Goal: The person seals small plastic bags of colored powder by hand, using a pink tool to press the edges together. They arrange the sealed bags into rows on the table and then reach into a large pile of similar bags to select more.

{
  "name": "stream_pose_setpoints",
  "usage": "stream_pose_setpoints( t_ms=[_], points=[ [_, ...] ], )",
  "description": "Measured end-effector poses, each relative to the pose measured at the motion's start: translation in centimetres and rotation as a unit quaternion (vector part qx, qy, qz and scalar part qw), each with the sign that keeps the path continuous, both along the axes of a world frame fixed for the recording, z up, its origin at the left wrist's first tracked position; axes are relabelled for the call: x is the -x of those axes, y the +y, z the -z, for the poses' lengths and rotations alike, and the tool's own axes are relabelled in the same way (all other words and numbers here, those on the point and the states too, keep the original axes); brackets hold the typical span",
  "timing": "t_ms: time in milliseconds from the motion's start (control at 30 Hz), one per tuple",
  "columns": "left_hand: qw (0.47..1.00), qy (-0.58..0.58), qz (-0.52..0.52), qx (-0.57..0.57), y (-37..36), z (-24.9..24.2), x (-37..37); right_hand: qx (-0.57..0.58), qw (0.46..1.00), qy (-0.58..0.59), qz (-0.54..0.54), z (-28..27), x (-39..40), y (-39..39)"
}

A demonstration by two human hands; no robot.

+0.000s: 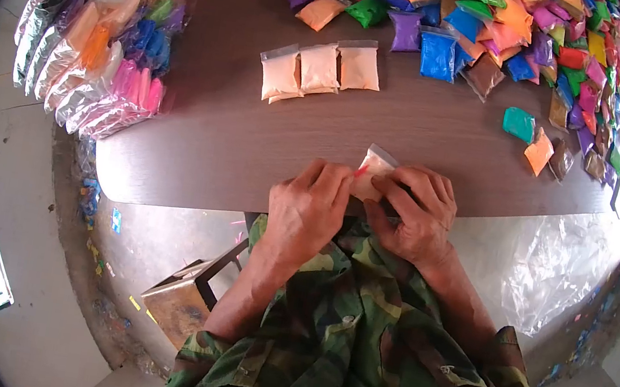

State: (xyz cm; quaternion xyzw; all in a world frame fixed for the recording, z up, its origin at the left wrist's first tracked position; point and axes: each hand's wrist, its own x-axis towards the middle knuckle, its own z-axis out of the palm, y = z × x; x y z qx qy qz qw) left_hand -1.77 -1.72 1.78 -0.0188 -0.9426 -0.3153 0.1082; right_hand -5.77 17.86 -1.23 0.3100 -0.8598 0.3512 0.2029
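Near the table's front edge, my left hand (313,198) and my right hand (416,209) hold a small clear packet (370,172) with pale peach filling between them. A thin red strip shows on the packet beside my left fingertips. My left fingers are pinched at its left side, and my right fingers are closed on its right side. Farther back on the table, pale peach packets (319,68) lie in a row of three stacks.
A heap of colourful packets (512,23) covers the table's back right. Bundled bags (110,27) of coloured packets lie at the left. The brown table (206,138) has a curved front edge. Below it stand a metal-framed stool (186,299) and clear plastic (555,270).
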Motion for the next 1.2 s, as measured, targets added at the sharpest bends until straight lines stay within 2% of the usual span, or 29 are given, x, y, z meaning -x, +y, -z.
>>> stream_pose_setpoints(
  t_ms=[67, 267, 400, 500, 667, 900, 1033, 1133, 1200],
  points=[
    [0.999, -0.017, -0.017, 0.043, -0.4, 0.0, 0.3, 0.003, 1.0, 0.009, 0.002, 0.1, 0.0, -0.1],
    [0.998, 0.011, -0.013, -0.064, 0.5, -0.9, -1.5, 0.008, 1.0, 0.004, 0.013, 0.2, 0.1, -0.3],
    [0.998, 0.061, -0.032, -0.008, -0.1, 0.9, -1.5, 0.001, 1.0, -0.008, 0.004, -0.1, 0.1, 0.0],
    [0.998, 0.04, -0.055, 0.002, -0.9, 1.1, -1.0, 0.01, 1.0, 0.001, 0.0, 0.2, 0.1, -0.1],
    [0.996, 0.035, -0.044, -0.074, 0.7, -0.4, -1.9, 0.015, 1.0, -0.024, 0.013, -0.2, 0.1, -0.2],
    [0.996, 0.007, -0.089, -0.016, -1.1, 0.6, -1.2, 0.006, 1.0, -0.019, -0.004, 0.0, 0.3, -0.1],
    [0.994, 0.049, -0.073, -0.06, -0.6, -0.2, -1.7, -0.002, 1.0, -0.013, 0.019, -0.1, 0.2, -0.4],
    [0.994, 0.02, -0.072, -0.084, 0.6, 0.8, -2.3, -0.008, 1.0, -0.017, 0.023, -0.2, 0.2, -0.6],
    [0.996, 0.033, -0.077, -0.042, 0.1, 1.2, -2.0, -0.009, 0.999, -0.02, 0.026, -0.3, 0.2, -0.6]
  ],
)
